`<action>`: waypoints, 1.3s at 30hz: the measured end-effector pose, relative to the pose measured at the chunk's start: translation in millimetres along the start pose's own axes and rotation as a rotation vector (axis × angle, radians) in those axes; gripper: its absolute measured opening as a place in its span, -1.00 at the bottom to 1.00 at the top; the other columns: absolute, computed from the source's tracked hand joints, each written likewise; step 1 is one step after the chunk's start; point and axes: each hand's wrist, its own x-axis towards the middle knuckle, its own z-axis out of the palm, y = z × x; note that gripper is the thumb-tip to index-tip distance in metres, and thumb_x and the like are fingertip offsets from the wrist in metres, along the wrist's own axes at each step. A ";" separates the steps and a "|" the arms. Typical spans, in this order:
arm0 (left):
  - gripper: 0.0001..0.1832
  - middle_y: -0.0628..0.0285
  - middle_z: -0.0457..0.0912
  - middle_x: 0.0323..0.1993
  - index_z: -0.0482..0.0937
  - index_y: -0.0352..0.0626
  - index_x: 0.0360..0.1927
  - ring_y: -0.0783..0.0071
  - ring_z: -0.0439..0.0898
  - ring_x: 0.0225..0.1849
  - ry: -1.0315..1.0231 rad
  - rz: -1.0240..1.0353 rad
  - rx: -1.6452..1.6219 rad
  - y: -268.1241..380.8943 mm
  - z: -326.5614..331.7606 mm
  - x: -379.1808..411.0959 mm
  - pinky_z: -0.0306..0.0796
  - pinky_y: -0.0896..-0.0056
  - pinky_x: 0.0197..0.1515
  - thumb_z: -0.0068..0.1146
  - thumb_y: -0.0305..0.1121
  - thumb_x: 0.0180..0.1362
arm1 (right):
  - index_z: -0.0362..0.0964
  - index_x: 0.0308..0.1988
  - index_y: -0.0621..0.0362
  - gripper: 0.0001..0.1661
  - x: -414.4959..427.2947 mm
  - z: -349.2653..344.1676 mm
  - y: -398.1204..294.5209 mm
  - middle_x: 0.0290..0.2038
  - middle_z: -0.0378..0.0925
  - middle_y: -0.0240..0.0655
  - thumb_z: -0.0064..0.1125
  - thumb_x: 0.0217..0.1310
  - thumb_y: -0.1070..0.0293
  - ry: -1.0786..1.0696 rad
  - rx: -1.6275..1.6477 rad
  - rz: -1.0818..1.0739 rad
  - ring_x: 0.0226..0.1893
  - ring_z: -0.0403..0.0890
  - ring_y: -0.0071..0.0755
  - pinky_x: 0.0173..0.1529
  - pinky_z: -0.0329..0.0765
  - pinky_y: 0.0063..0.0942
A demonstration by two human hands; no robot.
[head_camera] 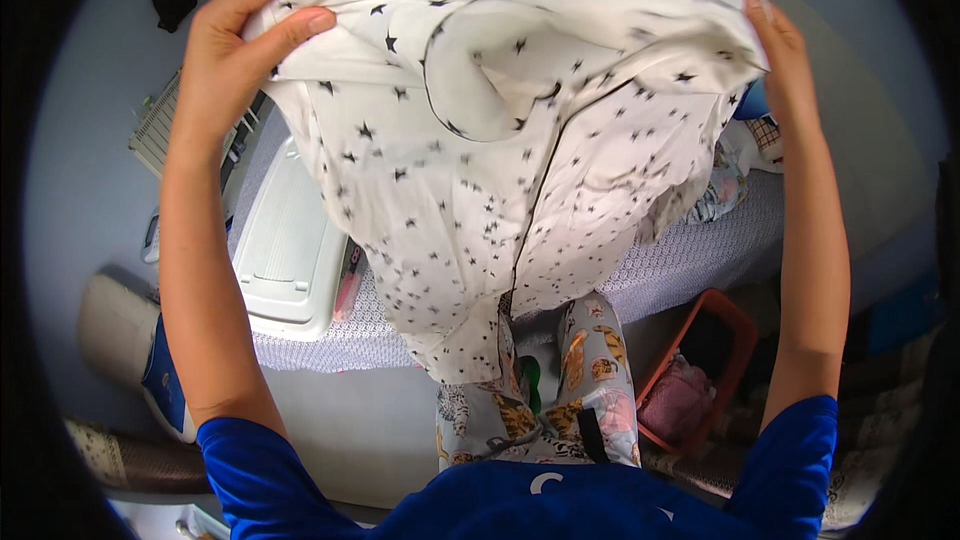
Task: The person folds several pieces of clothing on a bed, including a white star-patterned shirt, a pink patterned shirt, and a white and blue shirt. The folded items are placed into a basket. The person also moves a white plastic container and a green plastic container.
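Note:
A white pajama shirt with black stars and dark piping (pixel 442 195) hangs spread out in front of me, its collar near the top and its body drooping towards my knees. My left hand (pixel 259 37) grips one shoulder of it, thumb on the near side. At the other shoulder, my right hand (pixel 780 45) pinches the cloth, with part of its fingers hidden behind the fabric. The shirt's front edges meet along a dark line, and its lower end hangs over my patterned trousers (pixel 600 360).
Behind the shirt lies a bed with a patterned cover (pixel 652 277). A pale plastic lid (pixel 281 247) rests on it at left, and folded printed cloth (pixel 716 191) at right. An orange basket (pixel 694 442) holding pink cloth stands low at right. A wall rack (pixel 161 120) is at left.

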 end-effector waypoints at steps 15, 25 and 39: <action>-0.79 0.34 0.57 -0.36 0.52 -0.11 -0.21 0.61 0.53 -0.33 0.135 -0.486 -0.498 13.4 10.9 0.4 0.43 0.60 -0.20 0.11 -0.25 0.13 | 0.46 -0.21 0.24 -0.70 -31.5 -13.2 -29.2 -0.34 0.55 -0.37 0.03 0.23 0.21 -0.147 0.099 0.149 -0.41 0.50 -0.64 -0.24 0.44 -0.61; -0.66 0.31 0.60 -0.25 0.57 -0.17 -0.12 0.63 0.54 -0.24 -0.211 -0.479 -0.612 -10.1 36.9 -51.7 0.42 0.60 -0.19 0.27 -0.40 -0.04 | 0.46 -0.31 0.17 -0.75 -64.6 0.3 7.3 -0.44 0.50 -0.49 0.00 0.24 0.22 -0.229 0.149 0.403 -0.44 0.42 -0.70 -0.31 0.36 -0.68; -0.90 0.26 0.53 -0.48 0.57 -0.30 -0.45 0.50 0.47 -0.39 0.038 -0.205 -0.096 -20.1 38.1 -54.0 0.32 0.55 -0.29 0.18 -0.47 0.00 | 0.41 -0.27 0.15 -0.80 -62.6 -7.0 -5.5 -0.45 0.39 -0.56 -0.03 0.27 0.26 -0.285 0.166 0.151 -0.40 0.34 -0.75 -0.26 0.28 -0.74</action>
